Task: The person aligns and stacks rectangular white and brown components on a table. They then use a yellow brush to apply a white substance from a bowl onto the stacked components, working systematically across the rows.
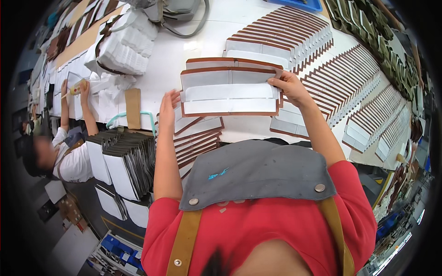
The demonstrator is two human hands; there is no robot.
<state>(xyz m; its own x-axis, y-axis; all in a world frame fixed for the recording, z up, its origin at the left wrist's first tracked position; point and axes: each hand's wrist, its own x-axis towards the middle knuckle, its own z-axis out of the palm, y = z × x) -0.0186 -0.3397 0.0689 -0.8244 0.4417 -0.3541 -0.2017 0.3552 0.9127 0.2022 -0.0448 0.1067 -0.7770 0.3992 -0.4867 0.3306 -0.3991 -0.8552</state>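
In front of me is a white rectangular panel [225, 92] with brown edging along its top and bottom and a seam across its middle. My right hand [290, 87] is closed on its upper right corner, thumb on the near face. A second brown-edged panel [209, 64] shows just behind it; whether the same hand grips both I cannot tell. At the left edge my left hand [169, 103] is open, its fingers stretched out close beside the panel. Under and behind the left wrist lies a fanned stack of similar panels [198, 142].
Long overlapping rows of brown-edged panels [340, 83] cover the table's right side. Dark green pieces [377, 41] line the far right. White bundles [126, 43] and a grey bag [179, 11] lie at the back left. Dark-and-white stacks [124, 161] stand left, near another person [73, 161].
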